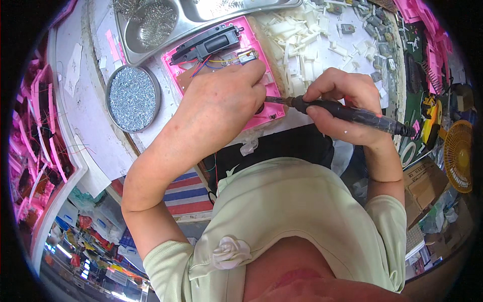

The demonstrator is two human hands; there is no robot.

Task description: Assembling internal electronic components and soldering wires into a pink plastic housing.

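A pink plastic housing (272,90) lies on the bench in front of me, carrying a long black plastic module (216,44), a small metal motor-like part (246,55) and thin coloured wires. My left hand (226,95) rests over its near part, fingers curled and closed; what they pinch is hidden beneath the hand. In my right hand (352,93) is a black pen-shaped electric screwdriver (347,111), gripped between thumb and fingers. It lies nearly level, its metal tip pointing left into the housing by my left fingers. The tip's exact contact point is covered.
A round dish (108,103) of small silver screws stands left of the housing. Behind is a metal compartment tray (188,20) with small metal parts. White plastic pieces (297,35) and small grey motors (375,25) are heaped at back right. Pink parts (43,121) fill the far left.
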